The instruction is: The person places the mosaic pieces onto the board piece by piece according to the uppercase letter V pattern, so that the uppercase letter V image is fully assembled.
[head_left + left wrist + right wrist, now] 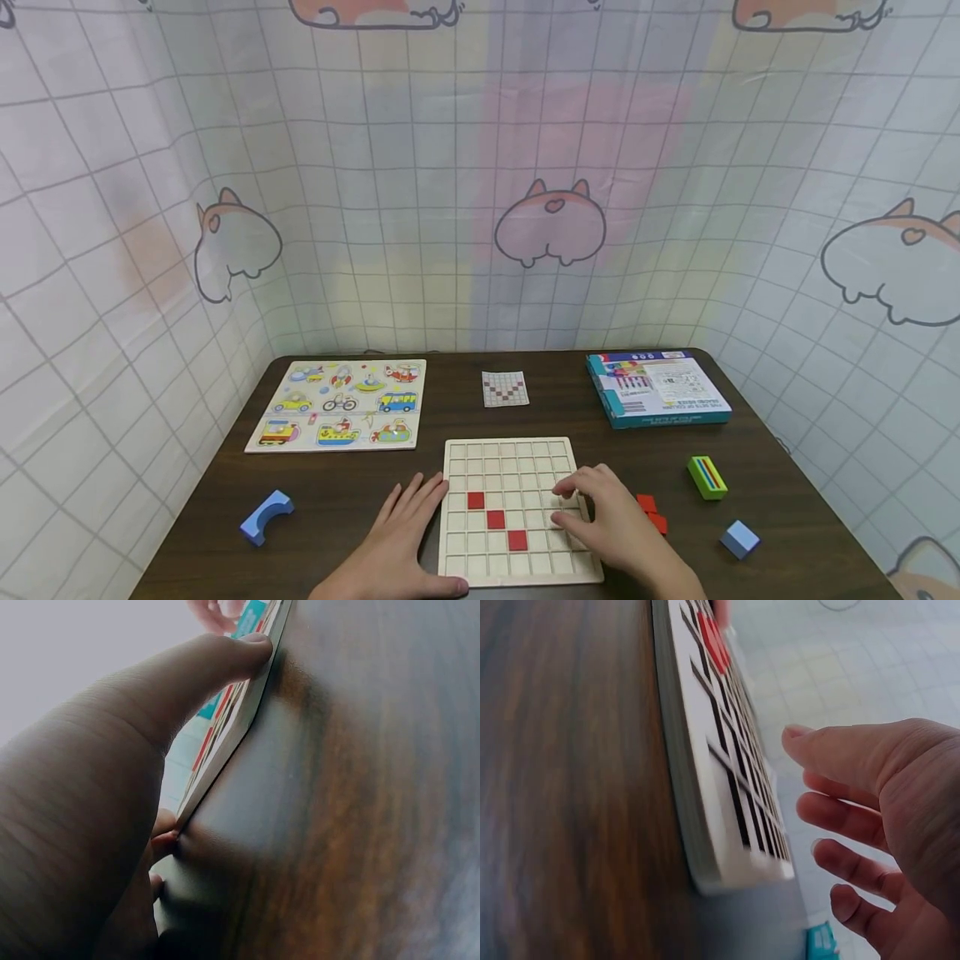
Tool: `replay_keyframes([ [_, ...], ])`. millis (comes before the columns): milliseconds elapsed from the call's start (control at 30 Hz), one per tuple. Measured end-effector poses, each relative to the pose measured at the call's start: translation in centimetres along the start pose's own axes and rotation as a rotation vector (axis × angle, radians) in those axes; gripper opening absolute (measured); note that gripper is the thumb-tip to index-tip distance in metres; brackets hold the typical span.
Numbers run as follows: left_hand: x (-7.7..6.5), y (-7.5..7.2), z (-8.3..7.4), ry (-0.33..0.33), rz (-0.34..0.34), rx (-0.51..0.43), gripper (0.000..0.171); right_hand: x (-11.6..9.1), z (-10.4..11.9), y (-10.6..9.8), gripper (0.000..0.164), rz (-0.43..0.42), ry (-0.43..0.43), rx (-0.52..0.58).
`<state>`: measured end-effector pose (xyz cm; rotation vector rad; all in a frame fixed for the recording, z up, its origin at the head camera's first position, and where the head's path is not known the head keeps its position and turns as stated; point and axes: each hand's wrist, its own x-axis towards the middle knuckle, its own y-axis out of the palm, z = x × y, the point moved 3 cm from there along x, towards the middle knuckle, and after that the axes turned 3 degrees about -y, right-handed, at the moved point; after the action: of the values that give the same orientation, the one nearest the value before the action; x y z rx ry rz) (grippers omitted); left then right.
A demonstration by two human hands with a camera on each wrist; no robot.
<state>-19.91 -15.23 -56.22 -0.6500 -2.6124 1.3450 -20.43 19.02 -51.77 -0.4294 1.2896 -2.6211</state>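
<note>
A pale wooden grid board (491, 463) lies on the dark table, with three red square tiles (496, 520) set in a diagonal on its left half. Along the board's left edge rests my left hand (393, 537), fingers straight, its thumb against the near left corner. The left wrist view shows that thumb (225, 660) on the board's rim. Above the board's right side hovers my right hand (618, 521), fingers bent and apart from the thumb. Nothing shows between them in the right wrist view, beside the board (686, 787). A few loose red tiles (657, 523) lie just right of this hand, partly hidden.
Behind the board lies a small printed grid card (505, 389). A vehicle picture puzzle (345, 404) is at back left, a flat teal box (660, 389) at back right. A blue arch block (267, 517) sits left; a green striped block (707, 477) and blue block (740, 540) sit right.
</note>
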Motion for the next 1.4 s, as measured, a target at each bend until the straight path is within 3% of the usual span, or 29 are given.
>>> replay_keyframes([
  [767,-0.2,-0.2,-0.4,-0.012,-0.005,0.020,0.139,-3.0,-5.7,-3.1,0.031,-0.038,0.111,-0.129],
  [1400,-0.1,0.0,-0.1,-0.007,-0.004,0.013,0.139,-4.6,-7.7,-4.6,0.032,0.024,0.181,-0.138],
])
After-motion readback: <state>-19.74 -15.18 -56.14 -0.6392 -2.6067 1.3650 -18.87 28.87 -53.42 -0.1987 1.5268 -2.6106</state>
